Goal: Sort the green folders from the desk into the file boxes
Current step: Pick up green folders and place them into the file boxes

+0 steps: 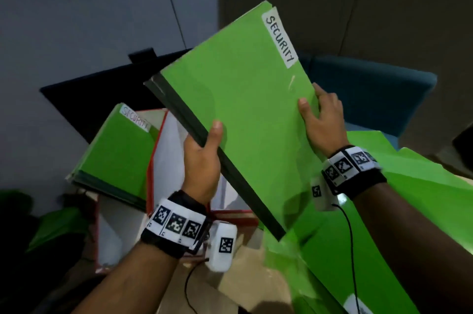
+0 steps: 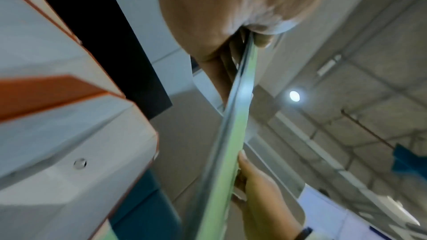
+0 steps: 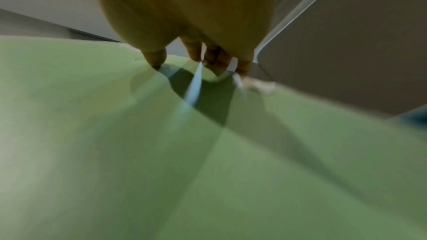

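A green folder [image 1: 245,114] with a white "SECURITY" label is held up tilted in the air by both hands. My left hand [image 1: 204,157] grips its dark left edge, thumb on the front. My right hand [image 1: 320,119] grips the right edge, thumb on the front and fingers behind. Seen edge-on in the left wrist view, the folder [image 2: 221,161] runs between my left hand [image 2: 242,30] and my right hand [image 2: 258,198]. From the right wrist, the folder face [image 3: 208,152] fills the view under my right hand [image 3: 196,57]. A white file box with red trim [image 1: 163,160] stands below, another "SECURITY" folder [image 1: 120,152] in it.
More green folders [image 1: 409,211] lie spread on the desk at the lower right. A dark monitor [image 1: 107,98] stands behind the file box. A blue chair [image 1: 371,98] sits at the back right. Something green [image 1: 58,224] lies in shadow at the left.
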